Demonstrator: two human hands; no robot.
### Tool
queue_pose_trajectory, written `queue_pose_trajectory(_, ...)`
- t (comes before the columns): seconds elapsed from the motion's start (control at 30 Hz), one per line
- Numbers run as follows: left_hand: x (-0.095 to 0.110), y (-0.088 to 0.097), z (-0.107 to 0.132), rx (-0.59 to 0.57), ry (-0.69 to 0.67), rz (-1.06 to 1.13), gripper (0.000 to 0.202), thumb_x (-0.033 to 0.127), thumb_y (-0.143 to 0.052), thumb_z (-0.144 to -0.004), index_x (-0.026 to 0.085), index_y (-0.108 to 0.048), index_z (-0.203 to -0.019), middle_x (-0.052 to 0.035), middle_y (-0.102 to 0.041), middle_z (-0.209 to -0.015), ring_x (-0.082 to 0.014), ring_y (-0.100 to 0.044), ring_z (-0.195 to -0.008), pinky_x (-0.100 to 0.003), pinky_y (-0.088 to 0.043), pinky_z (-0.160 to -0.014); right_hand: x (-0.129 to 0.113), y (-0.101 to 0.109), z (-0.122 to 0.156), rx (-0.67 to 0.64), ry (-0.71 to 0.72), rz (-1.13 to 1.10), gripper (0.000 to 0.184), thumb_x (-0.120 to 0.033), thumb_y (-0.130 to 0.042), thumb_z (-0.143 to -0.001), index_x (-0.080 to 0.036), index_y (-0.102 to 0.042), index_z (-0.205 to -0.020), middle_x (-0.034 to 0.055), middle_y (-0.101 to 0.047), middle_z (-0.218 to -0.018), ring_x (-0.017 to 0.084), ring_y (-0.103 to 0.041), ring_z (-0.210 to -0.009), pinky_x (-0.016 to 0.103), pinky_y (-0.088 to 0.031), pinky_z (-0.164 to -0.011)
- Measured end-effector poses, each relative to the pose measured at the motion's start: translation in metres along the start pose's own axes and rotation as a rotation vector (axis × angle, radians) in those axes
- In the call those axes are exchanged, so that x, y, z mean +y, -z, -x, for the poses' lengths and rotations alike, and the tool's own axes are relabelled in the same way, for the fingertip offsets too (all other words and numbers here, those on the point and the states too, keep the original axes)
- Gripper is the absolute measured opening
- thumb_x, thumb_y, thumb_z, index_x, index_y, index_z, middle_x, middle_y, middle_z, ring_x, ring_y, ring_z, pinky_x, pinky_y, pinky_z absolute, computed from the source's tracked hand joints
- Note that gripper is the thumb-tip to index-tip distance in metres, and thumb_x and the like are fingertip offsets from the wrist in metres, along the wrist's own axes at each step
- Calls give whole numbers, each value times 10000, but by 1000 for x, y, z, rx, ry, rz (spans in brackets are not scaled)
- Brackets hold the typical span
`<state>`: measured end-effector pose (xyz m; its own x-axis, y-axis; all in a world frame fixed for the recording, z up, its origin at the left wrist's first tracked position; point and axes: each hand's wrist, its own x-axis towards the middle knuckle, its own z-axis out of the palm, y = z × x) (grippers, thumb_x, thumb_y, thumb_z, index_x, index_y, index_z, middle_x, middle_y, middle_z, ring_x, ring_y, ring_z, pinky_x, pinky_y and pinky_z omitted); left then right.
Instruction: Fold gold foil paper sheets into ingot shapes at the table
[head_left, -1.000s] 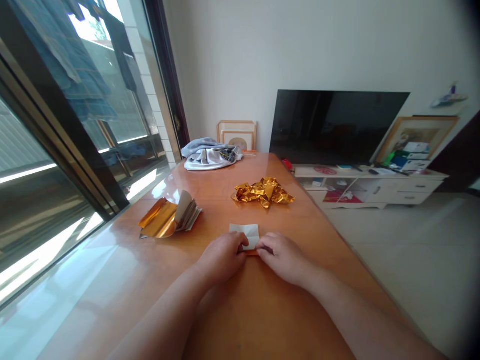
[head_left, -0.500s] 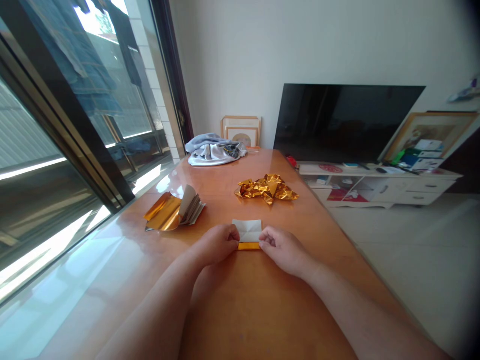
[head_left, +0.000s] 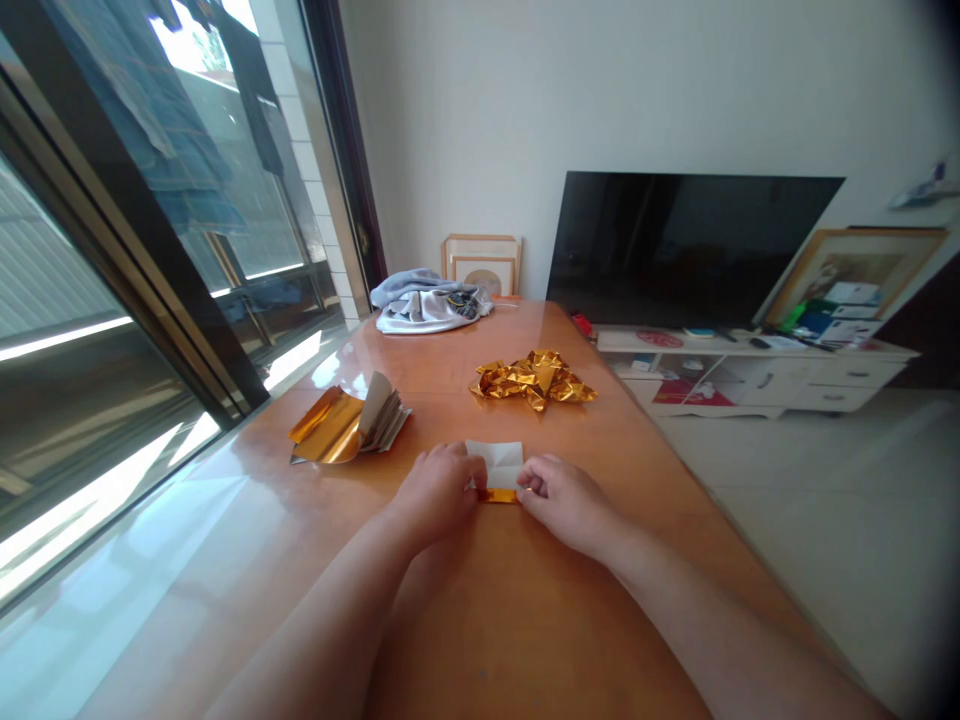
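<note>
Gold-edged folded paper [head_left: 496,465], clenched by left hand [head_left: 437,494] and right hand [head_left: 564,503], now sits further under the left.

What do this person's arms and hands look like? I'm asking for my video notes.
The left forearm and right forearm are bare, with no sleeve in view. The left hand and right hand are ungloved, and no watch or bracelet shows on either wrist.

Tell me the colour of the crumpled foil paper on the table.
The crumpled foil paper is shiny gold, shown best in the head view.
</note>
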<state>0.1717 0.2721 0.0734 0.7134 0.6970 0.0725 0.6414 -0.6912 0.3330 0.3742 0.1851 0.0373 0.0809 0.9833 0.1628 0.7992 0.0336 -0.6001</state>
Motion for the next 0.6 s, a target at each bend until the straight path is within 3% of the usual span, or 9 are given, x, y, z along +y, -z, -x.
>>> queue_pose_trajectory(0.17,13,4,4,-70,-37,-28,263,89,-526,-797,242,-738,-827,-67,-668,-930,-216,-630,-866,-294,-426,-745,2,1,0,5,6,-35,66,-207,-653,-783,-234,-670,-840,-3,-659,-835,153,-583,-718,249,-389,-622)
queue_pose_trajectory(0.37,21,6,5,-98,-29,-111,240,131,-499,-840,219,-722,-818,-77,-685,-931,-211,-624,-766,-309,-417,-700,12,1,-3,41,-79,-271,126,-258,-581,-845,-210,-686,-895,3,-704,-826,165,-614,-714,261,-452,-644)
queue_pose_trajectory(0.6,29,10,13,-93,-135,-283,314,181,-477,-889,279,-751,-1009,-83,-678,-942,-234,-638,-789,-384,-426,-778,14,-5,-4,123,-55,-297,166,-257,-601,-839,-203,-696,-963,32,-731,-949,188,-659,-826,288,-508,-744)
